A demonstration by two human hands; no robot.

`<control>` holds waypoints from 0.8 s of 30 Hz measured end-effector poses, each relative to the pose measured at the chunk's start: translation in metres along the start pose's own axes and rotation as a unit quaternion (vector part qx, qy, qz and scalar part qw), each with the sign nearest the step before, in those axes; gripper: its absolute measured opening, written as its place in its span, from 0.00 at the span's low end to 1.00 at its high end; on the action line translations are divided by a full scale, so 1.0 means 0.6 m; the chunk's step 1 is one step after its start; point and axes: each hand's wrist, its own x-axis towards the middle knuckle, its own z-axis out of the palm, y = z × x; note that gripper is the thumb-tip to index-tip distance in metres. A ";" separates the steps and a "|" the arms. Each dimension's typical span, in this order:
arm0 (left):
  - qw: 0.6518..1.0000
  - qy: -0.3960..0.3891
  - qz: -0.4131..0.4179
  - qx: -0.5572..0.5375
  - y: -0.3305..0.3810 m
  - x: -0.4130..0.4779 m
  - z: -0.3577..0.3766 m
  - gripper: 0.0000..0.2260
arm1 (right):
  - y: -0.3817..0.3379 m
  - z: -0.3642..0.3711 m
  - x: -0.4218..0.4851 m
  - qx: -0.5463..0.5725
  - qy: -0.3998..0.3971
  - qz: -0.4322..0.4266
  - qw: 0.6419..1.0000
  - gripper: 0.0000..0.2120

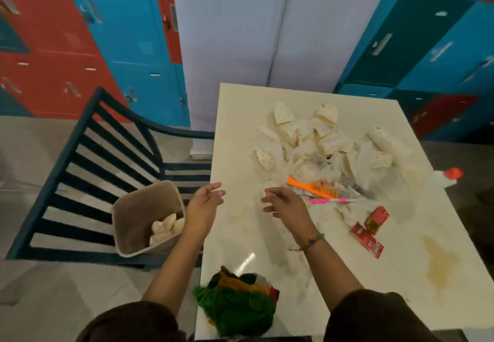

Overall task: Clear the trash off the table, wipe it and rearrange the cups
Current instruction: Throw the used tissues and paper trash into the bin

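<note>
Near the desk's (240,133) left edge, the left hand (204,205) and right hand (284,204) hovered loose and empty, likely best scooping crushed cups (307,138) together toward the bin (133,213).

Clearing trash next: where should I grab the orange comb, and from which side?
Probably pinch the orange comb by its narrow handle, which juts left, clear of the crumpled cups; the toothed end lies beside wrappers. Come from the near left with the right hand.

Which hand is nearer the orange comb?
Right. The right hand hovers just left of the orange comb; the left hand is farther left, over the table edge.
</note>
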 end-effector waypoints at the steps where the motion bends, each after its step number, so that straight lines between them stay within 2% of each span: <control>1: 1.000 -0.007 0.006 0.009 0.005 -0.002 0.023 0.11 | 0.006 -0.025 -0.001 0.004 0.011 0.000 1.000 0.10; 4: 0.999 -0.033 0.024 0.031 0.019 -0.018 0.112 0.11 | 0.028 -0.114 -0.003 0.030 0.048 -0.003 0.998 0.07; 9: 0.997 -0.057 0.028 0.051 0.024 -0.046 0.239 0.11 | 0.068 -0.249 -0.005 0.047 0.078 0.005 0.996 0.08; 14: 0.996 -0.061 0.022 0.067 0.016 -0.070 0.373 0.12 | 0.130 -0.384 0.009 0.059 0.098 0.048 0.992 0.07; 24: 0.992 -0.072 -0.002 0.105 -0.008 -0.087 0.514 0.09 | 0.195 -0.534 0.022 0.041 0.135 0.087 0.986 0.05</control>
